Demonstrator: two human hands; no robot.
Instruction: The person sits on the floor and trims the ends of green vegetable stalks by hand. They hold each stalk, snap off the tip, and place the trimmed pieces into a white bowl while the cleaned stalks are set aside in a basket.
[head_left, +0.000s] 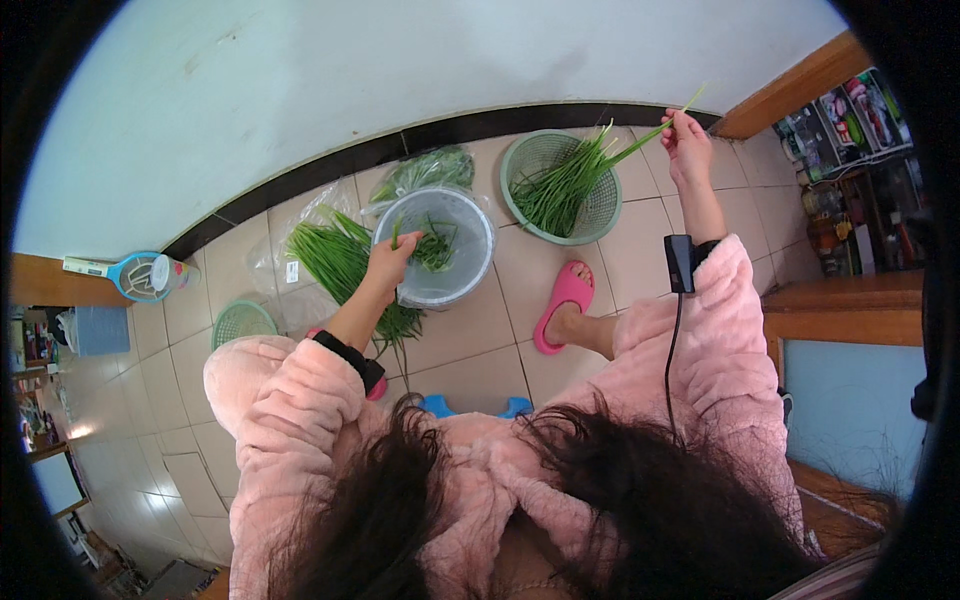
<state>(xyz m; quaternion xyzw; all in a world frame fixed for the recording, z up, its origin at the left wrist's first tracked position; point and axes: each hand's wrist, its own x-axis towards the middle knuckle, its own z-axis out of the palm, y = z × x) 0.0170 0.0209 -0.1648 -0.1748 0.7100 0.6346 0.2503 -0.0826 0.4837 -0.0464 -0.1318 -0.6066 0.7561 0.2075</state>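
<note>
My right hand (685, 142) is raised at the upper right, its fingers closed on thin green stalks whose lower part trails over the rim of a green plastic colander (613, 217). Inside that colander lies a heap of long green stalks (559, 187), which look like garlic chives. Over the left rim of a lined round bin (487, 259), my left hand (396, 259) pinches a short piece of green leaf. Green scraps (436, 247) lie in the bin. A large bunch of chives (326, 251) rests on a clear plastic bag, partly under my left forearm.
A clear bag of leafy greens (439, 171) lies between the bin and the wall. At left are a second green basket (241, 324) and a blue-rimmed racket (140, 277) beside a plastic container. My foot in a pink slipper (562, 307) stands below the colander. Shelves line the right side.
</note>
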